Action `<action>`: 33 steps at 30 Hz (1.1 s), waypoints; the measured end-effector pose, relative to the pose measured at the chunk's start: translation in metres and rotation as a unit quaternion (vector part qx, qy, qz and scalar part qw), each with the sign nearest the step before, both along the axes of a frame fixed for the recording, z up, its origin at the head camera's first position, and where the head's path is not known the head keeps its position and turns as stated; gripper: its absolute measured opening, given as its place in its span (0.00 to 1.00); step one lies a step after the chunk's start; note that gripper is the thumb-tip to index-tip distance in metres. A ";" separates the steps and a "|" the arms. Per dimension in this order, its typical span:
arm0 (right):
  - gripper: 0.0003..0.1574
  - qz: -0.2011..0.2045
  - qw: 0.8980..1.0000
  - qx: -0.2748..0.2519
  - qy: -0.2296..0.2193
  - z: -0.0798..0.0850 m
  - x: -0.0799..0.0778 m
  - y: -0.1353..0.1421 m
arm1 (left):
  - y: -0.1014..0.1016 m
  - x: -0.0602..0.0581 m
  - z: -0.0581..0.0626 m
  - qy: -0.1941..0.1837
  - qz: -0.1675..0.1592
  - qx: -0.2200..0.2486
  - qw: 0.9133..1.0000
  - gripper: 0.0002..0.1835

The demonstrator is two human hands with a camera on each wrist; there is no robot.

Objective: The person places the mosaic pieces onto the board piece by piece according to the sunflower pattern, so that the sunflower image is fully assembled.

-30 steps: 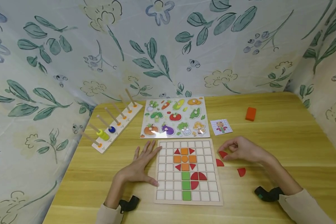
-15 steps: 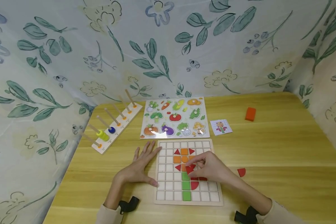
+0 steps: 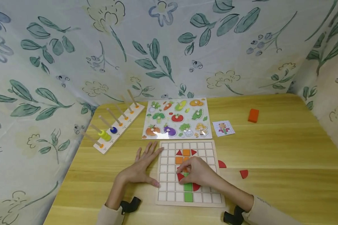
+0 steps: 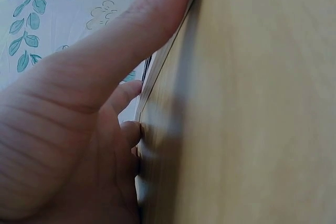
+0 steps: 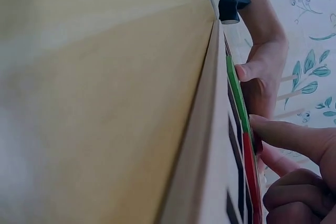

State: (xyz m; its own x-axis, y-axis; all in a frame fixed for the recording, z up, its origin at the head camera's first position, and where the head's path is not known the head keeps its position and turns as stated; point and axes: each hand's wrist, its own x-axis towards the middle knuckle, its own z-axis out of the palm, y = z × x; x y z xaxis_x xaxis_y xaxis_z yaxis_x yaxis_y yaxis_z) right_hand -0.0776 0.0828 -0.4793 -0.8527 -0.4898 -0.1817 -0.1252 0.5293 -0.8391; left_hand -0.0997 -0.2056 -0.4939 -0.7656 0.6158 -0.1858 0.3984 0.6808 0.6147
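A square-grid wooden board lies in front of me. Orange squares, red triangles and green squares fill some of its cells. My right hand pinches a red quarter-circle piece between thumb and fingers, low over a cell left of the green column. Beneath that hand, a red quarter-circle shows partly; pieces around it are covered. My left hand lies with fingers spread, its thumb and forefinger at the board's left edge.
Two loose red quarter-circles, one by the board's right edge, lie on the table. Behind stand a vegetable knob puzzle and a pattern card. An orange block is far right; a peg stand with rings is left.
From the right of the board, my right hand has carried the red quarter-circle leftward across it to beside the green column. The left hand stays in place.
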 end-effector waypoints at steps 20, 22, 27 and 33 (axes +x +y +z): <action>0.07 0.035 0.999 -0.032 -0.001 -0.006 -0.007 0.008 | 0.001 -0.001 -0.002 0.004 -0.001 0.001 1.000 0.73; 0.08 0.037 0.999 -0.038 -0.005 -0.006 -0.006 0.007 | 0.001 -0.001 -0.001 0.004 -0.001 0.001 1.000 0.73; 0.08 0.050 0.998 -0.045 -0.003 -0.007 -0.004 0.005 | 0.001 0.000 -0.001 0.002 0.001 0.003 1.000 0.73; 0.08 0.057 0.998 -0.036 0.001 -0.006 -0.004 0.006 | 0.001 0.000 -0.002 0.003 0.001 0.003 1.000 0.72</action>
